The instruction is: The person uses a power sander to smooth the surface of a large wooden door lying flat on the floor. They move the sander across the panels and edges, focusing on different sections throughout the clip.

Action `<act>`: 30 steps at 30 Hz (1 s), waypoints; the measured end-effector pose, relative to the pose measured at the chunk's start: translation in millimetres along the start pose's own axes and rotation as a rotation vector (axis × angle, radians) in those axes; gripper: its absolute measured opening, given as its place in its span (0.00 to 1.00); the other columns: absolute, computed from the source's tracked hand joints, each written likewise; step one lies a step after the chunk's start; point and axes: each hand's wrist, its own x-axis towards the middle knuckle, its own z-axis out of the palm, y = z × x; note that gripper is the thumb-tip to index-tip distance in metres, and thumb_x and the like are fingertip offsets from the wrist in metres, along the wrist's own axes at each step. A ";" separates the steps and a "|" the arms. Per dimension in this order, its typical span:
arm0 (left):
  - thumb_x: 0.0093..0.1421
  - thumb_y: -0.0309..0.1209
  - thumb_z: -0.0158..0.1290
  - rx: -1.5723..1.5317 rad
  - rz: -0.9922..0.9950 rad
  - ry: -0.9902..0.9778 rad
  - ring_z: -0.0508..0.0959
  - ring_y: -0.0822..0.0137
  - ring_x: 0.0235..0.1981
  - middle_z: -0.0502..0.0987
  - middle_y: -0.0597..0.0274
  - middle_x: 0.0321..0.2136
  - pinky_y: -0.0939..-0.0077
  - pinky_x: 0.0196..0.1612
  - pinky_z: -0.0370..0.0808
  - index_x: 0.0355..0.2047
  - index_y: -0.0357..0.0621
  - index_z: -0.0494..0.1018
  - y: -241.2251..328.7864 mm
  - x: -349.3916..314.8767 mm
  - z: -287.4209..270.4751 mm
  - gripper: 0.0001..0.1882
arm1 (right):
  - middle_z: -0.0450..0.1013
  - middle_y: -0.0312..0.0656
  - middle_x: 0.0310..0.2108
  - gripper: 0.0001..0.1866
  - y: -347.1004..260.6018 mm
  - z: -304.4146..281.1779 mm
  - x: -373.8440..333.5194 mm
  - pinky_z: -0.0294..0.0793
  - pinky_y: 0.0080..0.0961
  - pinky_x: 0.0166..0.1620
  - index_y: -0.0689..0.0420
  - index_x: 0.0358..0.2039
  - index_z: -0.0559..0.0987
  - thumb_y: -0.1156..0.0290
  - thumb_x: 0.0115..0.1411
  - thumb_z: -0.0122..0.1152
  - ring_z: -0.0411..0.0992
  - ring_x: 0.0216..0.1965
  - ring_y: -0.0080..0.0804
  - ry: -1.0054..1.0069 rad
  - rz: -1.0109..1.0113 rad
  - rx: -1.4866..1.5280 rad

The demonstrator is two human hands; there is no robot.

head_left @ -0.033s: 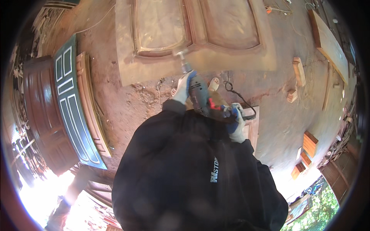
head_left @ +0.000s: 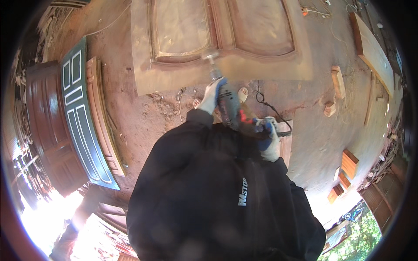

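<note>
A grey corded power drill (head_left: 229,105) with a red part near its rear handle is held in both my gloved hands. My left hand (head_left: 211,96), in a white and blue glove, wraps round the front of its body. At the rear handle, my right hand (head_left: 271,147) is closed, its glove white and blue too. A blurred pale attachment (head_left: 210,56) at the drill's tip lies over the lower frame of a large wooden door (head_left: 183,75). I cannot make out the attachment's exact shape. The door has carved, raised panels and dusty-looking wood.
A black cord (head_left: 271,105) loops from the drill's rear across the floor. To the left lean a dark brown door (head_left: 54,126), a green door with white lines (head_left: 79,108) and a reddish one (head_left: 99,108). Wood blocks (head_left: 338,82) and a long board (head_left: 373,56) are at right.
The drill's tip and my left hand have shifted slightly right along the door's lower frame. My right hand stays at the rear handle, nearly in place.
</note>
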 end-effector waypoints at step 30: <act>0.60 0.36 0.49 -0.629 0.070 -0.384 0.76 0.56 0.39 0.76 0.53 0.36 0.61 0.47 0.74 0.37 0.40 0.71 2.4 17.7 165.7 0.12 | 0.69 0.38 0.26 0.09 -238.9 11.9 135.9 0.70 0.26 0.44 0.59 0.28 0.70 0.68 0.62 0.52 0.67 0.29 0.24 -0.125 0.142 -0.230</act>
